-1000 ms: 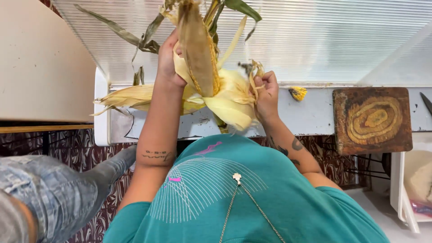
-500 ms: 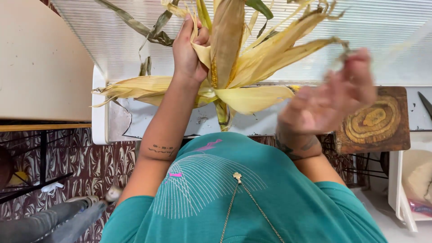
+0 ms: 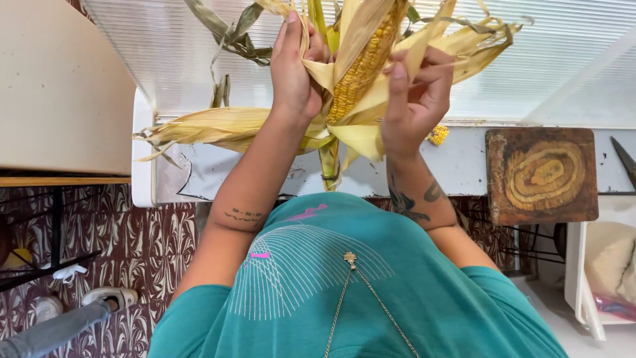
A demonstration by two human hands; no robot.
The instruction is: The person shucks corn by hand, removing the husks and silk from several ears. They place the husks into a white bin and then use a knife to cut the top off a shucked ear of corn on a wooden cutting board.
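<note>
A person in a teal shirt is standing at a white ribbed counter (image 3: 199, 59), holding an ear of corn (image 3: 361, 69) upright above it with both hands. The left hand (image 3: 295, 73) is gripping the ear's left side, its fingers closed together around the pale yellow husk leaves (image 3: 361, 136) and the thumb lying along them. The right hand (image 3: 414, 99) is pinching a strip of husk on the ear's right side, its fingers curled tightly on that leaf. Between the two hands, rows of yellow kernels are showing where the husk is parted. Loose husk leaves are fanning out above and to the right of the ear, and a further bundle of dry husks (image 3: 199, 126) is lying on the counter just left of the left forearm. A small piece of corn cob (image 3: 437, 134) is resting on the counter just beside the right wrist. A worn wooden chopping board (image 3: 542, 176) is lying well to the right.
</note>
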